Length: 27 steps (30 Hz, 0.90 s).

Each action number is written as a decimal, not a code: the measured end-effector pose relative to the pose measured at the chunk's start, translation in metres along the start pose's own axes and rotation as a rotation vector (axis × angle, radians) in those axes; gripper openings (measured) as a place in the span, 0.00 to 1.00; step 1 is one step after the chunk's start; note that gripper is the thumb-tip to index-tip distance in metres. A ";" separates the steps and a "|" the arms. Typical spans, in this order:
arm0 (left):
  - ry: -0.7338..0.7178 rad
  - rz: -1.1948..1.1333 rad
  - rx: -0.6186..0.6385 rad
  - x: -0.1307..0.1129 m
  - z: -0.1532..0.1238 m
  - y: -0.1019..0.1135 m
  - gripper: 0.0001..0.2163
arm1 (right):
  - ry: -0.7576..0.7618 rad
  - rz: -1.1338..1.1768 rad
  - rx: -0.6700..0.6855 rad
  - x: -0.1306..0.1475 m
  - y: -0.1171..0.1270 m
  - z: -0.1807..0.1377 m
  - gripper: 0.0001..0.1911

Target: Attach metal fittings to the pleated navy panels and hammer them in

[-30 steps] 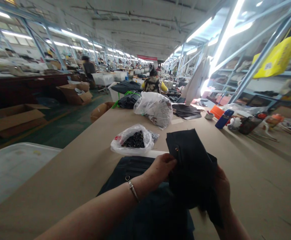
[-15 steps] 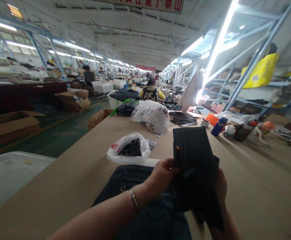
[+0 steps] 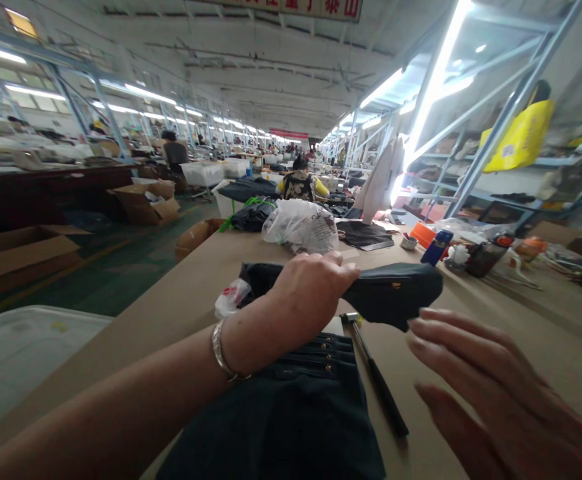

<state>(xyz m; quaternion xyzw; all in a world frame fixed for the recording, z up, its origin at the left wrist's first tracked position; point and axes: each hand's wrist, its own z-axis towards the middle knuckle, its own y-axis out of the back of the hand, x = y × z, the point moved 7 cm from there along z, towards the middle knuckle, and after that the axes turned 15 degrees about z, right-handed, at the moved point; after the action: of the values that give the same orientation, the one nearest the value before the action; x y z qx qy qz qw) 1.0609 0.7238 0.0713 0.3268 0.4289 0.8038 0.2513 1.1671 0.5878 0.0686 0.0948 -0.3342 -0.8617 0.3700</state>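
My left hand (image 3: 315,287), wearing a silver bracelet, is closed on a dark leather-like piece (image 3: 403,293) and holds it up over the table. The piece spreads out on both sides of the fist, and a small gold fitting shows on its right part. My right hand (image 3: 485,380) is empty, its fingers apart, just right of the piece and slightly blurred. Below lies a stack of dark pieces (image 3: 275,420) with gold fittings in a row. Beside that stack rests a hammer (image 3: 378,383) with a black handle. A small plastic bag (image 3: 233,298) is mostly hidden behind the held piece.
A large white plastic bag (image 3: 301,227) sits farther back on the brown table (image 3: 501,300). To the right stand a blue bottle (image 3: 437,248) and a dark bottle (image 3: 491,257). Cardboard boxes (image 3: 143,202) are on the floor at left. A person (image 3: 301,183) sits beyond the table.
The dark piece went from upright in both hands to stretched sideways in my left hand alone. My right hand has let go and opened. The hammer and the stack's gold fittings have come into view.
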 end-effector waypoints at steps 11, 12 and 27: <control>0.046 -0.342 0.274 0.006 -0.058 0.004 0.10 | -0.424 0.335 0.427 -0.054 -0.050 0.008 0.13; 0.068 -0.346 0.348 0.008 -0.067 0.001 0.11 | -0.534 0.464 0.498 -0.055 -0.056 -0.002 0.13; 0.140 -0.114 0.704 0.015 -0.144 -0.182 0.21 | -1.079 0.670 0.577 -0.107 -0.200 -0.149 0.15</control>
<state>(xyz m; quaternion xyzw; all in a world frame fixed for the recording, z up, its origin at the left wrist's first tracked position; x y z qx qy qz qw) 0.9669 0.7511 -0.1397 0.3131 0.7130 0.6121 0.1377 1.1892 0.6879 -0.1821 -0.3601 -0.6981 -0.5046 0.3582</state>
